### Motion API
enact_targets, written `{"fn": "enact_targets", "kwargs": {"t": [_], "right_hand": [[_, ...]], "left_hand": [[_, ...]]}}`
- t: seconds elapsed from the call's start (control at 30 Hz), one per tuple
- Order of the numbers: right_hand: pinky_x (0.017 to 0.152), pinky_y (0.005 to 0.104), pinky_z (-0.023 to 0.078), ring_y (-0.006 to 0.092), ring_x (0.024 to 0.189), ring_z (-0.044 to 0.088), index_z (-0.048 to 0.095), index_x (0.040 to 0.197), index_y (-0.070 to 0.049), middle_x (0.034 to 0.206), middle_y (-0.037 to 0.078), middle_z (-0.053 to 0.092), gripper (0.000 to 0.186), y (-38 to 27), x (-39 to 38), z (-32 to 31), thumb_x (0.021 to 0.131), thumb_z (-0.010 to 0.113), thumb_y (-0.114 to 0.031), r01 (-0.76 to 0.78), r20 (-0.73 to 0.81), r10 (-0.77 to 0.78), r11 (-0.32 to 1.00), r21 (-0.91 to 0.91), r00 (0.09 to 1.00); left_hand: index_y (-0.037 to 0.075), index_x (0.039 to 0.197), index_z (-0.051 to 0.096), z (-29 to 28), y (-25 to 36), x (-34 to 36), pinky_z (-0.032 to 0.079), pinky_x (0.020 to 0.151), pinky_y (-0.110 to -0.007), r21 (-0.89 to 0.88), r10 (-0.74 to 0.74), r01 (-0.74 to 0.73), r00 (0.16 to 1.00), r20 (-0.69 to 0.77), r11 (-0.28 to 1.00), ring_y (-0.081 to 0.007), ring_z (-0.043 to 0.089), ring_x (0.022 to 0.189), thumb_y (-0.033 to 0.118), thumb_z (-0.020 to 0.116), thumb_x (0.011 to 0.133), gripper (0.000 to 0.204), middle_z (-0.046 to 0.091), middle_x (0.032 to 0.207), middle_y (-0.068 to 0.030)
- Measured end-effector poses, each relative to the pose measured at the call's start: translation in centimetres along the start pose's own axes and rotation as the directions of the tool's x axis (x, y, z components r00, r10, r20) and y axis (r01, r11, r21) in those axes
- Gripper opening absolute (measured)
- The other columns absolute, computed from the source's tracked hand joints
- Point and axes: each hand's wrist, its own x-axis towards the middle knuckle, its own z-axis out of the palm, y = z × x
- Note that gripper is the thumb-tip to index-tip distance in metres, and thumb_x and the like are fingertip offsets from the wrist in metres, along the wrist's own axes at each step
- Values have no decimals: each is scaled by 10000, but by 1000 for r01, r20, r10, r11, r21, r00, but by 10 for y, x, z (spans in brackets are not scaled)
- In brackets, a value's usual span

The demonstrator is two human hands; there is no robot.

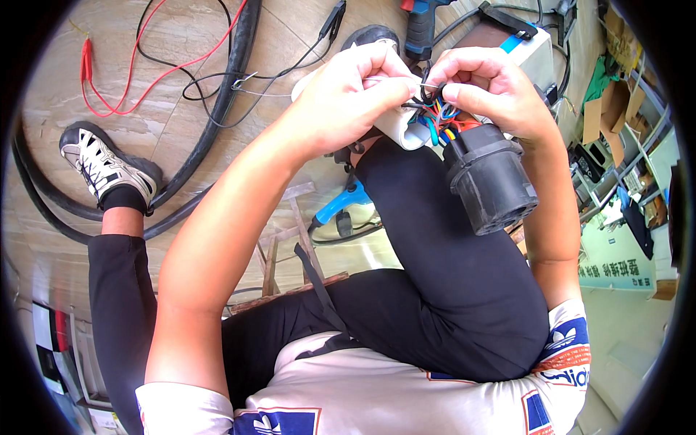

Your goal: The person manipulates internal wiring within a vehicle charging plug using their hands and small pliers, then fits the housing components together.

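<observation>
My left hand (362, 94) is closed in a pinch on a thin bare metal wire (268, 93), whose bent end sticks out to the left. Opposite it, fingertips almost meeting, my right hand (489, 90) pinches what looks like a black wire. Just below them is a bundle of coloured wires (442, 119), coming out of a black round plastic connector (493, 177) over my bent leg. A white plastic housing (402, 129) lies beside the bundle, partly hidden by my left hand. Exactly where the fingertips touch the wires is hard to see.
Red clip lead (133, 65) and black clip lead (333, 20) lie on the tiled floor near a thick black cable (230, 94). A power tool (420, 32) stands beyond my hands. A blue tool (344, 201) and a wooden stool (290, 283) are lower. Cluttered boxes (609, 119) are at right.
</observation>
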Motion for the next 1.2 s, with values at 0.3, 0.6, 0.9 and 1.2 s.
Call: {"fn": "enact_targets", "kwargs": {"t": [0.3,0.6,0.9,1.2], "right_hand": [[646,193,440,45,806,563,670,1029,11,952,8,638,185,1,-1,0,878,707,-90,33,9,-33,999,-4,999],[789,230,512,82,874,626,657,1075,23,948,28,678,277,-8,-1,0,847,771,-87,-24,52,19,996,85,998],[740,203,505,55,835,612,616,1083,18,911,17,664,309,-5,5,5,847,778,-100,56,17,-56,998,10,998],[781,228,523,76,849,637,628,1065,-1,905,13,669,258,4,-1,6,856,758,-81,31,-65,-23,993,111,998]], "left_hand": [[43,936,623,1,-1,-1,413,655,-215,-52,-22,22,1000,4,998,-32,487,730,189,647,918,149,569,790,43],[91,930,527,1,-4,-2,363,669,-232,-198,-3,20,996,86,980,-60,433,736,178,587,974,115,528,803,28],[91,993,541,4,-7,-2,385,744,-232,-304,35,2,992,118,953,-76,454,794,198,594,993,120,547,869,14],[84,1033,555,2,-10,-4,411,774,-238,-377,13,26,995,101,926,-92,482,815,221,618,996,154,567,900,-2]]}}
